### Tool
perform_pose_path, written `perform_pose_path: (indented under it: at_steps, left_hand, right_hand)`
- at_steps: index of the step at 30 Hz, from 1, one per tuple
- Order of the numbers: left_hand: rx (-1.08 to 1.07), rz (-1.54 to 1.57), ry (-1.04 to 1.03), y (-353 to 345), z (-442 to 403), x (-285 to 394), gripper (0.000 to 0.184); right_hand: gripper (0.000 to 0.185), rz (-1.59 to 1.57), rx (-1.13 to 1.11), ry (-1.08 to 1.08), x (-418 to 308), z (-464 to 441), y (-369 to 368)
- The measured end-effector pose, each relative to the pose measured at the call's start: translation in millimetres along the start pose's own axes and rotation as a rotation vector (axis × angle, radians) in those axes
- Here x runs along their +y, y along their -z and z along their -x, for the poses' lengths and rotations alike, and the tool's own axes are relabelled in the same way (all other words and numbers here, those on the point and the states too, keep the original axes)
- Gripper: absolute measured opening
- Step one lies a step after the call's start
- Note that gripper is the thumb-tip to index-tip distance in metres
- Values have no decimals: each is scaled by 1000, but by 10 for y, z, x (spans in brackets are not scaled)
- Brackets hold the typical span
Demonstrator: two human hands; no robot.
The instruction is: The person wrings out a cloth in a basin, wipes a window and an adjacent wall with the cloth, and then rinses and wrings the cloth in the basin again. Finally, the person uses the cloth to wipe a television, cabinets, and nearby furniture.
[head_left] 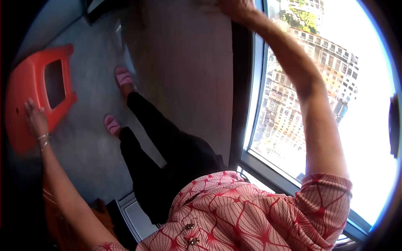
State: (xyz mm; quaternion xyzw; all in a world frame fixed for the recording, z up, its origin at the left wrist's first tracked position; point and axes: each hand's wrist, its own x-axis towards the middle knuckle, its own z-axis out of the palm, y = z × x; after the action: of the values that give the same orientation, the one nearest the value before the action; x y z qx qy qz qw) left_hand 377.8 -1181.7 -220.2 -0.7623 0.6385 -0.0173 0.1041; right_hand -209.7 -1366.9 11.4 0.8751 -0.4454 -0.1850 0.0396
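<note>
Fingers (30,104) of the left hand (38,121) are lying extended and slightly apart on a red plastic stool (37,85), which is occupying the nine-to-ten o'clock zone of the view; the hand is touching the plastic, but how firmly it is pressing cannot be told. Silvery bangles (43,137) are circling the left wrist. An opening (55,85) in the stool is showing at one o'clock from this hand. The right hand (238,8) is appearing at twelve o'clock, where blur and the upper edge are obscuring its fingers; whether these are apart or closed on something cannot be told. Its forearm (293,58) is overlapping a window (364,108), which is filling the two-to-four o'clock side and showing buildings (278,111) and green foliage (305,20). Dark trousers (184,157) are extending from near the centre toward ten o'clock. Pink slippers (123,76) are resting on a grey floor (90,167). A patterned pink-and-red shirt (247,209) is occupying five o'clock.
</note>
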Motion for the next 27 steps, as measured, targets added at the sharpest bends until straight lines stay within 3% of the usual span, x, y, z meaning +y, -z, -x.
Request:
perform_pose_path:
  at_steps: [1, 2, 3, 4, 5, 6, 7, 9, 12, 13, 14, 15, 16, 18, 20, 23, 27]
  left_hand:
    - [72, -7, -50, -107, -36, -23, 54]
    - [81, 5, -49, -102, -6, 44, 54]
    - [123, 27, -59, -77, 8, 122, 54]
    - [167, 44, -68, -31, -14, 183, 53]
    - [300, 248, -130, 53, 100, 336, 51]
    - [368, 522, -247, 485, 331, 600, 48]
    - [298, 746, -222, 739, 564, 821, 43]
    - [238, 841, -201, 997, 1123, 1061, 37]
    - [-10, 1037, -56, 1011, 2069, 1158, 37]
    - [-91, 1014, 25, 1012, 2354, 1166, 36]
    - [-221, 1100, 139, 997, 2620, 1152, 35]
    - [-298, 1117, 208, 983, 2855, 1140, 34]
    - [-332, 1112, 205, 903, 3104, 1153, 34]
    - [-378, 1108, 192, 826, 3408, 1165, 33]
    - [-502, 1158, 234, 845, 3505, 1292, 32]
    - [-449, 1233, 252, 792, 3574, 1521, 32]
    - [-486, 1483, 420, 777, 3513, 1713, 33]
  right_hand:
    - [50, 42, -60, -127, -277, 304, 97]
    - [48, -112, -189, -207, -467, 657, 157]
    - [53, 51, 206, 118, -435, 1051, -171]
    - [55, -115, -52, -174, -664, 1381, -213]
    - [58, 60, 11, 1, -848, 1797, -285]
    - [60, 63, 28, 45, -1070, 2195, -339]
    - [60, 147, -6, 59, -1300, 2599, -386]
    - [60, 248, -27, 81, -1635, 3197, -383]
    - [38, -564, -132, -170, -2011, 3913, -295]
    - [38, -554, -125, -164, -1992, 3975, -208]
    - [35, -802, -400, -392, -1980, 4058, -113]
    - [33, -1043, -685, -630, -1979, 4102, -30]
    - [33, -1037, -692, -633, -1873, 4051, -25]
    - [27, -925, -522, 63, -1477, 3733, -83]
    - [28, -582, -329, 166, -1249, 3086, 49]
    - [31, -623, -353, -26, -885, 2385, -34]
    - [33, -345, -157, 207, -472, 1696, 4]
